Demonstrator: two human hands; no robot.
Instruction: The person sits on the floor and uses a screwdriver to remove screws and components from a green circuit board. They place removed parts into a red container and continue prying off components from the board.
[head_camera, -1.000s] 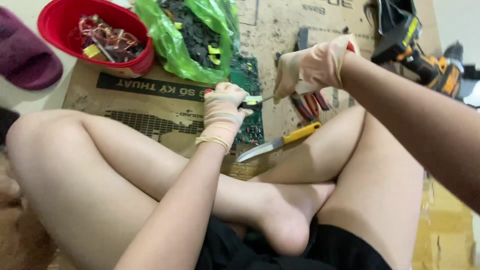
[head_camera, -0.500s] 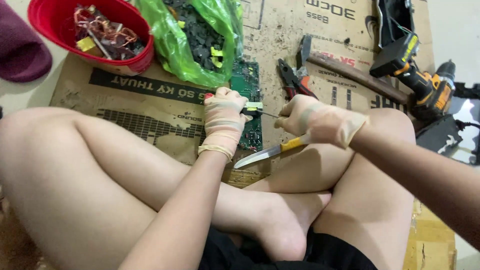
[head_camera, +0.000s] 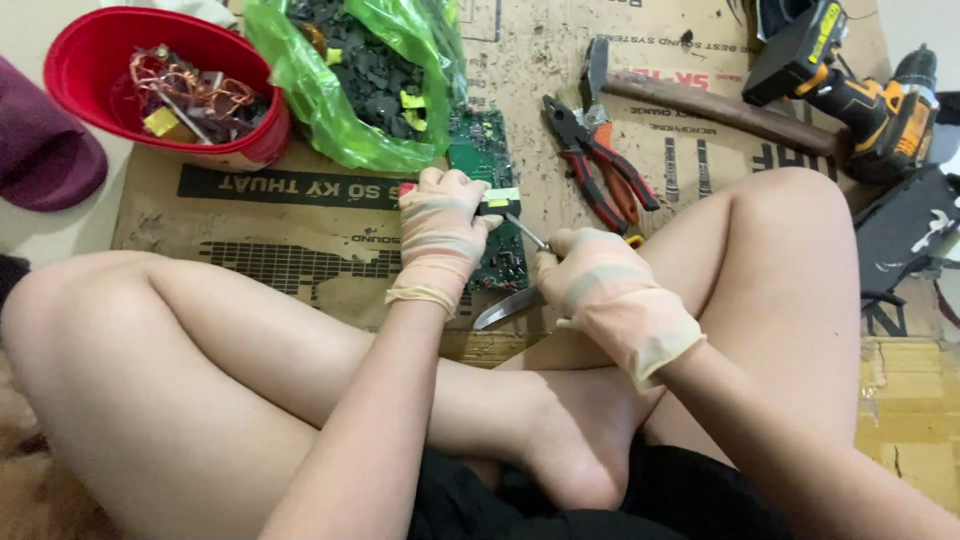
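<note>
Green circuit board (head_camera: 487, 180) pinned under gloved left hand (head_camera: 438, 232), right hand (head_camera: 600, 285) beside it, clamped on thin tool (head_camera: 527, 233)

surface: flattened cardboard (head_camera: 300, 240) | on it: circuit board (head_camera: 490, 190), pliers (head_camera: 595, 160), hammer (head_camera: 700, 100), drill (head_camera: 860, 90), red bowl (head_camera: 100, 50), green bag (head_camera: 330, 100)

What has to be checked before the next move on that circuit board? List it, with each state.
1. Left hand clamped on the circuit board: ok.
2. Right hand closed on the thin metal tool, tip at the board's edge: ok.
3. Gloves on both hands: ok.
4. Knife out of the way: not ok. Its bare blade sticks out from under the right hand, close to the bare legs.
5. Board lying flat on the cardboard: cannot tell, the left hand covers it.
6. Pliers clear of the hands: ok, they lie beyond the board.
</note>
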